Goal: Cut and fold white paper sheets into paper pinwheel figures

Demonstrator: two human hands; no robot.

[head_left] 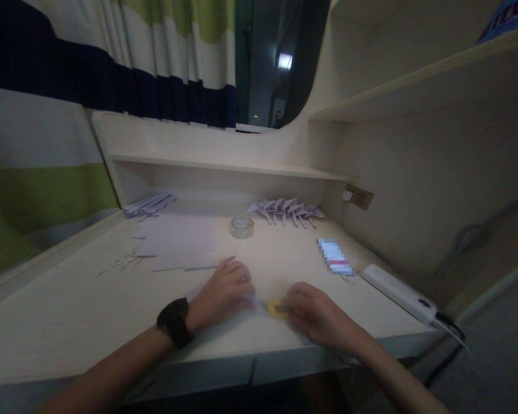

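Observation:
My left hand (224, 290), with a black watch (175, 323) on its wrist, is at the front middle of the desk. Its fingers curl over a piece of pale paper (195, 289), mostly hidden under the hand. To its right, my right hand (315, 310) is closed around a yellow utility knife (278, 309). The tip of the knife points left, towards the fingers of my left hand. Motion blurs the knife and the paper, so I cannot tell whether they touch.
White sheets (179, 238) lie behind my left hand, with folded papers (151, 204) and thin cords (123, 261) nearby. A tape roll (242, 228) sits centre back, beside folded paper pinwheels (287, 210). A phone (335, 256) and white power strip (399, 294) lie at right.

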